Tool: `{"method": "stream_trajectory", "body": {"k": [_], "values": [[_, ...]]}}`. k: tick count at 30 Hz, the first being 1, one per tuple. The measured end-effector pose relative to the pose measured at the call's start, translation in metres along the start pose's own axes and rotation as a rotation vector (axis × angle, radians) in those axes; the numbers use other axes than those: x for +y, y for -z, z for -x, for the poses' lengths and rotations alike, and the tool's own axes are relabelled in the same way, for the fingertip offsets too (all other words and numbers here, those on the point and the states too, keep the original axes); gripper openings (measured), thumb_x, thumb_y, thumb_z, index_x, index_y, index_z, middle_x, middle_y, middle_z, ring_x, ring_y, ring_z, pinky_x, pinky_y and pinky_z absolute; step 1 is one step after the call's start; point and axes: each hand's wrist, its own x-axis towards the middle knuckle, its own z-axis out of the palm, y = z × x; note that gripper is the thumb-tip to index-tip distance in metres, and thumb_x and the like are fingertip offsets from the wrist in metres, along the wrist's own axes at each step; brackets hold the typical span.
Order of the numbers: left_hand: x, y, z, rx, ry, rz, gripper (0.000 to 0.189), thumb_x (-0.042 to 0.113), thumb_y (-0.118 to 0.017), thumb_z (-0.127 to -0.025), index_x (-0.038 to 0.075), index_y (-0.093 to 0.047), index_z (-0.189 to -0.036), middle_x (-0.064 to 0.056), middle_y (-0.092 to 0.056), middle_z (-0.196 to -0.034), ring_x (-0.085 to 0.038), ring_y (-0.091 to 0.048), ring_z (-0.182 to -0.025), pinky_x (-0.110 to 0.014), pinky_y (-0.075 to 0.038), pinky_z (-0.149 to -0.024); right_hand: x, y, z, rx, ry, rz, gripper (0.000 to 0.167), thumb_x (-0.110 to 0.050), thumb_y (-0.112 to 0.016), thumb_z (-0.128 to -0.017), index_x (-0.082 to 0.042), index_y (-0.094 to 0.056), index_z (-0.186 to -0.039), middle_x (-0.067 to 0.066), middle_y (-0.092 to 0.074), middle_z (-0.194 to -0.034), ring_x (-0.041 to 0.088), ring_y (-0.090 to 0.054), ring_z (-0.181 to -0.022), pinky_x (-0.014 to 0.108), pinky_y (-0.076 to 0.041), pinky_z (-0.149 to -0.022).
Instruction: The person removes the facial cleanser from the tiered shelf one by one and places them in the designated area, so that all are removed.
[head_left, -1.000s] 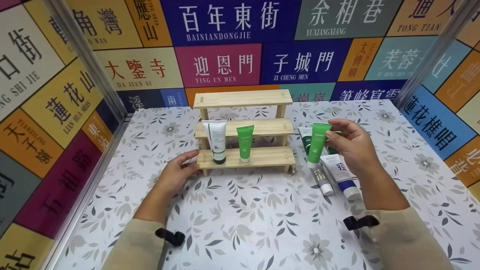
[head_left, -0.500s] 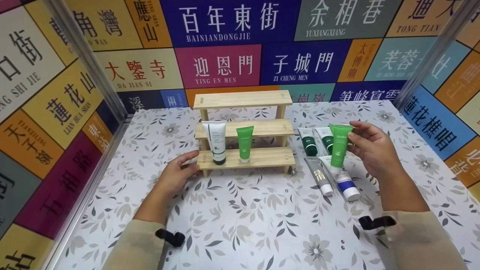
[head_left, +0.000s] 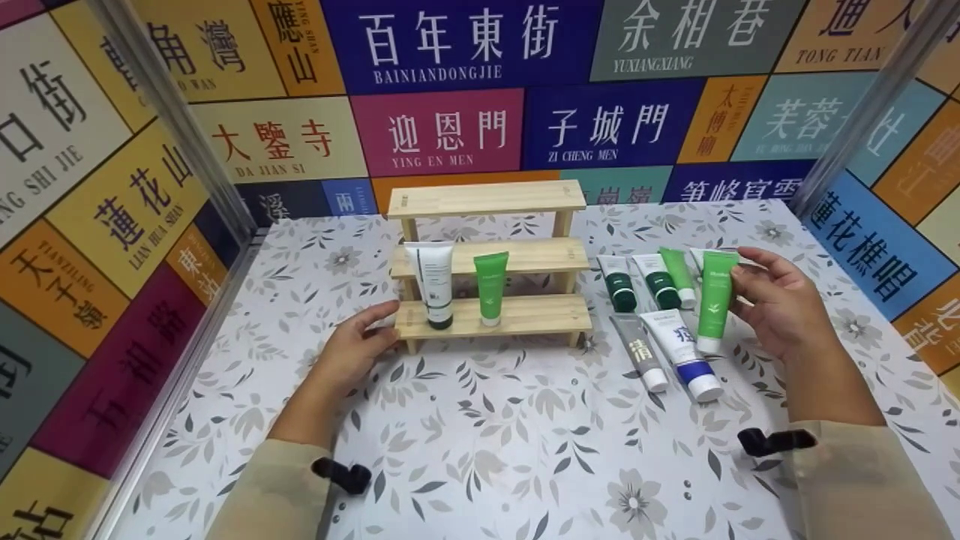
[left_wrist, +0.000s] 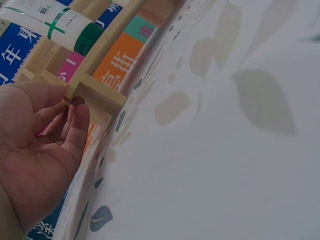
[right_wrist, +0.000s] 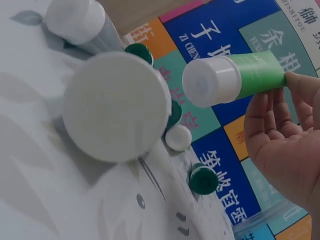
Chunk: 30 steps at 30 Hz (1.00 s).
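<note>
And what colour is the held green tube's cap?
The cap is white, clearest in the right wrist view.

Both forearms (head_left: 302, 412) extend forward, well apart.
Left hand (head_left: 356, 349) pinches between thumb (left_wrist: 47, 94) and fingers (left_wrist: 78, 122); right hand (head_left: 784, 311) pinches likewise, fingers angled inward.

The head view was evenly bright, while both wrist views looked dimmer and greyer, a white cap (right_wrist: 117, 107) casting a soft shadow on the bench (head_left: 420, 495), whose nearest printed leaves (left_wrist: 265, 100) were blurred.

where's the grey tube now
In the head view, the grey tube lies on the table, right of the wooden rack and just left of the blue-banded white tube.
</note>
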Motion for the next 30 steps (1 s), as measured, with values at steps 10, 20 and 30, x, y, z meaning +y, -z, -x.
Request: {"method": "stream_trajectory", "body": {"k": [10, 20, 30], "values": [[0.002, -0.001, 0.0, 0.014, 0.012, -0.019, 0.053, 0.013, -0.066, -0.106, 0.014, -0.054, -0.157, -0.011, -0.054, -0.161, -0.024, -0.063, -0.134, -0.028, -0.056, -0.106, -0.004, 0.026, 0.003, 0.07, -0.114, 0.061, 0.043, -0.011, -0.078, -0.098, -0.024, -0.067, -0.137, -0.006, -0.074, -0.113, 0.012, -0.072, -0.101, 0.029, -0.064, -0.084], [0.004, 0.0, 0.002, 0.017, 0.042, -0.06, 0.051, 0.017, -0.066, -0.106, 0.021, -0.056, -0.156, -0.006, -0.054, -0.162, -0.025, -0.062, -0.137, -0.03, -0.054, -0.108, 0.004, 0.043, -0.002, 0.058, -0.201, 0.08, 0.037, -0.01, -0.076, -0.099, -0.027, -0.071, -0.132, -0.009, -0.075, -0.113, 0.012, -0.072, -0.099, 0.03, -0.063, -0.083], [0.002, 0.001, 0.002, 0.004, 0.038, -0.031, 0.052, 0.016, -0.066, -0.106, 0.019, -0.055, -0.157, -0.013, -0.059, -0.156, -0.021, -0.067, -0.128, -0.032, -0.057, -0.106, 0.011, 0.049, -0.007, 0.028, -0.33, 0.145, 0.038, -0.014, -0.076, -0.1, -0.032, -0.072, -0.133, -0.012, -0.074, -0.113, 0.01, -0.071, -0.101, 0.029, -0.061, -0.086]]}}
